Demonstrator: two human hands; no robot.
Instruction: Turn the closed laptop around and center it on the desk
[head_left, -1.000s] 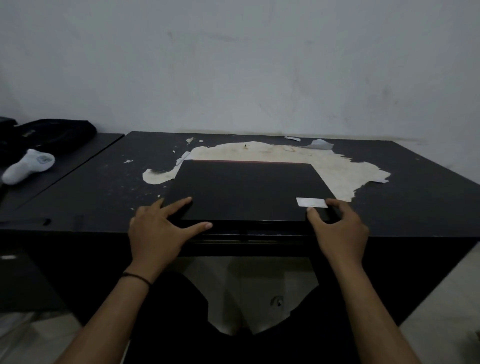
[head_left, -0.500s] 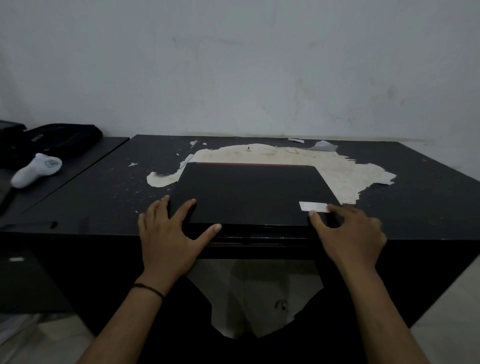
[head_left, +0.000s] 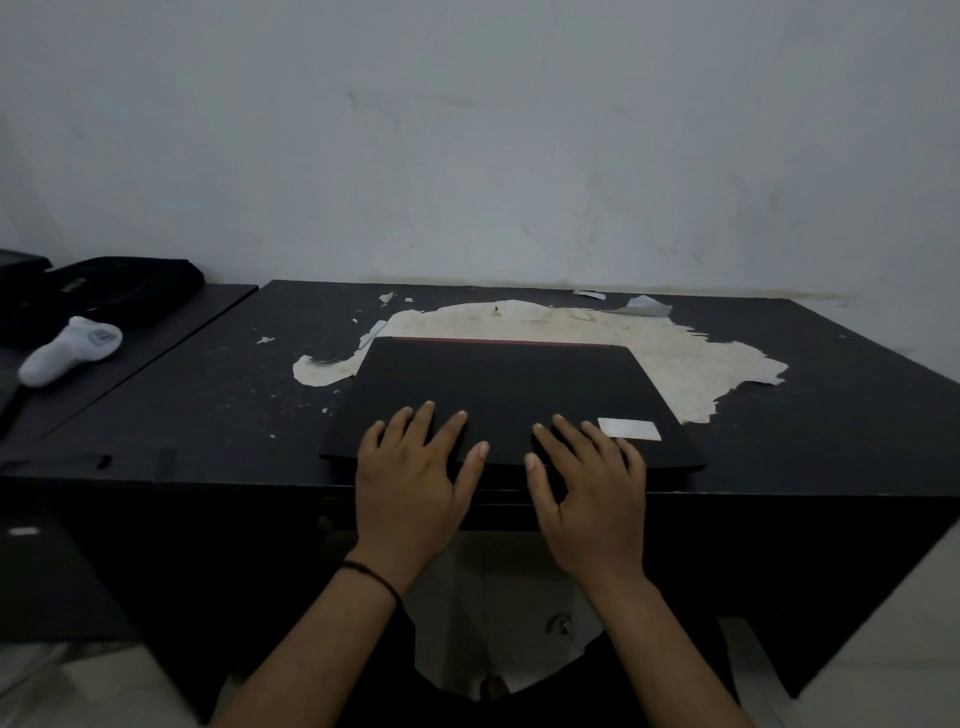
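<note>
A closed black laptop (head_left: 498, 384) lies flat near the front edge of the dark desk (head_left: 805, 415), roughly in the desk's middle. It has a red strip along its far edge and a white sticker (head_left: 629, 429) at its near right corner. My left hand (head_left: 415, 478) rests palm down on the lid's near edge, fingers spread. My right hand (head_left: 592, 488) lies beside it, also flat with fingers apart, its fingertips just left of the sticker. Neither hand grips the laptop.
A large pale patch of peeled surface (head_left: 675, 353) spreads behind and right of the laptop. A lower side table on the left holds a white sock (head_left: 70, 351) and a black bag (head_left: 104, 291). A white wall rises directly behind the desk.
Both hands have slid inward from the laptop's near corners to the middle of its front edge. The laptop itself has stayed in place.
</note>
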